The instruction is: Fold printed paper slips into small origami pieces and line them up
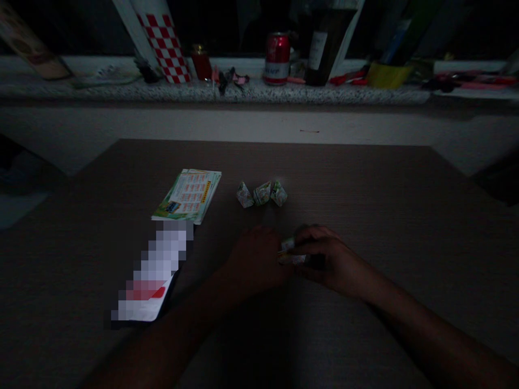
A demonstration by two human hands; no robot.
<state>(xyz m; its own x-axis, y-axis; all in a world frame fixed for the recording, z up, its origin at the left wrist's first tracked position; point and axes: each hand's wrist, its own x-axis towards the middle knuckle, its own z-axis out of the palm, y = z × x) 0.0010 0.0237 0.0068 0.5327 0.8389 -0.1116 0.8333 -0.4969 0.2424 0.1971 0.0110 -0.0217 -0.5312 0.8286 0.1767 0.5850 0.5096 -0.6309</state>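
My left hand [259, 256] and my right hand [326, 259] meet low over the middle of the table, both closed around a small folded paper piece [299, 259] with a printed pattern. Part of the paper shows between them; the rest is hidden by my fingers. Just beyond my hands, three folded paper shapes sit in a row: a left one [244, 195], a middle one [262, 193] and a right one [279, 194]. To the left lies a stack of printed calendar cards [188, 194], with a lit phone [152, 283], its screen blurred out, nearer to me.
The brown table [365, 178] ends at a white wall. Above it, a granite sill [243, 93] bears a red can [277, 59], a red-and-white checkered tube [165, 48], a dark vase-like container [324, 48] and a yellow pot [389, 74]. The light is dim.
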